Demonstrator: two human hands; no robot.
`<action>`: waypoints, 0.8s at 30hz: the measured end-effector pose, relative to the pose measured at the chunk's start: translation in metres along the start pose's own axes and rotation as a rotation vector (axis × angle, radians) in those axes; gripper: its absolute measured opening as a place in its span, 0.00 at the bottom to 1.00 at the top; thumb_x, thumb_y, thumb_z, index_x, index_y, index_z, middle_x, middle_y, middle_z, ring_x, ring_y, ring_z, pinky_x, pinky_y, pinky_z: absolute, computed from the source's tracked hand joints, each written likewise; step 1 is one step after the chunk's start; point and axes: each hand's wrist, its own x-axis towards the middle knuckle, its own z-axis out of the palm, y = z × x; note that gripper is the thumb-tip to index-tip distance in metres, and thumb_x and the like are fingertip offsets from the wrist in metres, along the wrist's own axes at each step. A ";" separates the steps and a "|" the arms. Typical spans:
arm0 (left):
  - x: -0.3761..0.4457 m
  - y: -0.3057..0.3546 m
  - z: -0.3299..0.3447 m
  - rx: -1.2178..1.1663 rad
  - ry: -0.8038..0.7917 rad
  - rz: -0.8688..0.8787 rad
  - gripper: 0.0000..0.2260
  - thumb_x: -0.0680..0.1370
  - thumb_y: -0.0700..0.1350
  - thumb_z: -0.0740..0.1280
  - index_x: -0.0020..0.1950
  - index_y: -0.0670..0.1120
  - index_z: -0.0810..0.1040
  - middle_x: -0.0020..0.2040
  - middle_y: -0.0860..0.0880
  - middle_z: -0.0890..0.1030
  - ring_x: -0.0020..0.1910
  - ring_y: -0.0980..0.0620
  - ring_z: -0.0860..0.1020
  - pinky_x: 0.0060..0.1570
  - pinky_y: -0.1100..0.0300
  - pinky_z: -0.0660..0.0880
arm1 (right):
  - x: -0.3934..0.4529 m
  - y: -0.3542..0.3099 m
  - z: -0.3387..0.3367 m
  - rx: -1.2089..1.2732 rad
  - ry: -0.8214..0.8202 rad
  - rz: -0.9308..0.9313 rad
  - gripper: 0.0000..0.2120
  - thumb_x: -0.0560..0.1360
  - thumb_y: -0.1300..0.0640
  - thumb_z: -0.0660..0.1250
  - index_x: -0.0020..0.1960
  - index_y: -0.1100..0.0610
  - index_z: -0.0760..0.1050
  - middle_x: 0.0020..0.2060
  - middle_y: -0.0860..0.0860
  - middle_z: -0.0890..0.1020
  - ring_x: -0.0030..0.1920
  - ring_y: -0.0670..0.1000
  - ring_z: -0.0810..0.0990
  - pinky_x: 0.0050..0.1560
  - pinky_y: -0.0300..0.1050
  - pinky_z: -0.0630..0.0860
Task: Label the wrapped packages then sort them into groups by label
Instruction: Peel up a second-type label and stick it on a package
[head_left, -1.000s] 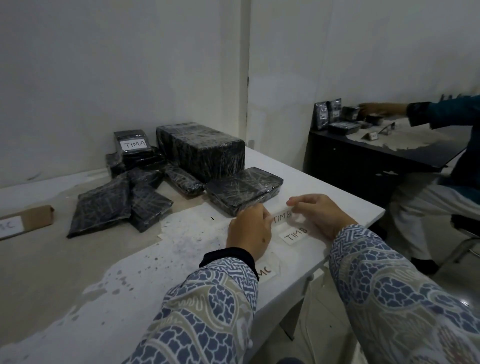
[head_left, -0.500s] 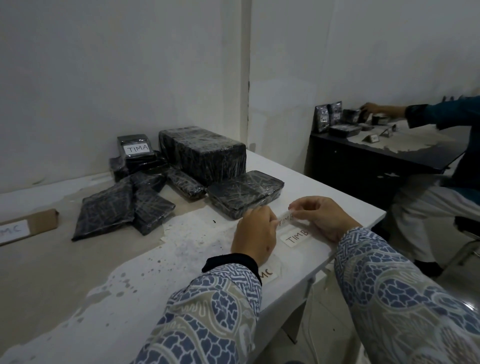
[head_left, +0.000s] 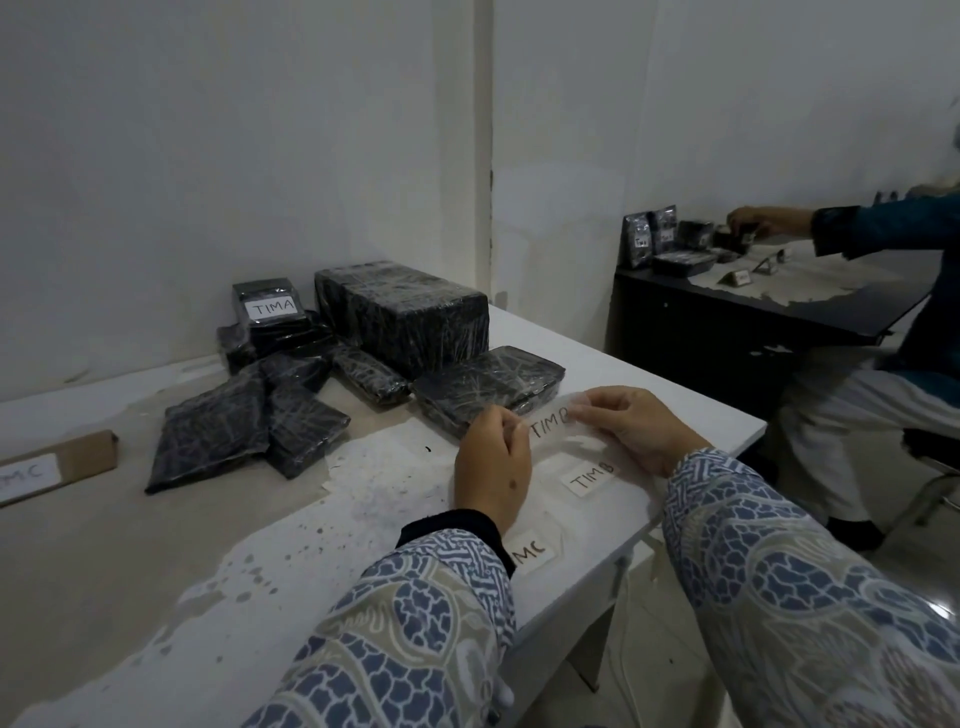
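— Black stretch film covers every package on the white worktop (head_left: 649, 374). What sits where, taking the big wrapped block (head_left: 402, 317) as the mark?

— Just in front of it and to its right lies a flat wrapped tray (head_left: 488, 387). Left of the block stands a small package with a TIM A label (head_left: 274, 307), on top of a low dark stack. In front of that stack, further left of the block, two flat wrapped packets (head_left: 244, 426) lean on each other, and a narrow wrapped bar (head_left: 370, 374) lies between them and the tray.

— And the hands?

— Both are in front of the tray, on the near side from the block. The left hand (head_left: 491, 462) pinches one end of a strip of clear tape carrying a TIM B label (head_left: 550, 418); the right hand (head_left: 631, 428) pinches the other end. The strip is lifted off the worktop, stretched between them, just beside the tray's near edge.

— Other labels?

— A second TIM B label (head_left: 592, 477) lies flat below the held one, and a label ending in MC (head_left: 532, 548) lies nearer still, partly under the left sleeve. Far left of the block, a brown cardboard box (head_left: 57, 465) bears a white tag ending in MC.

— Anyone else?

— A second person (head_left: 883, 291) sits at a dark desk (head_left: 753, 312) well to the right of the block, with small dark packets on it.
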 end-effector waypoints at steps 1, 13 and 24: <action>0.000 0.002 0.000 0.012 -0.020 0.024 0.08 0.79 0.45 0.61 0.45 0.41 0.73 0.41 0.46 0.77 0.40 0.48 0.73 0.40 0.55 0.71 | 0.002 -0.001 0.001 -0.043 0.045 -0.027 0.02 0.72 0.59 0.70 0.41 0.57 0.81 0.41 0.56 0.84 0.40 0.53 0.81 0.36 0.41 0.78; 0.073 0.013 -0.032 0.023 -0.028 -0.112 0.11 0.76 0.40 0.65 0.58 0.42 0.75 0.52 0.39 0.80 0.51 0.42 0.78 0.47 0.58 0.75 | 0.058 -0.042 0.020 -0.150 0.210 -0.195 0.09 0.72 0.60 0.70 0.46 0.67 0.80 0.36 0.52 0.81 0.39 0.46 0.77 0.44 0.37 0.74; 0.108 -0.014 -0.045 -0.070 -0.079 -0.394 0.15 0.72 0.36 0.70 0.58 0.38 0.75 0.54 0.40 0.77 0.55 0.42 0.76 0.54 0.53 0.76 | 0.114 -0.035 0.047 -0.466 0.143 -0.109 0.15 0.71 0.55 0.70 0.43 0.69 0.81 0.43 0.64 0.84 0.39 0.52 0.78 0.51 0.53 0.78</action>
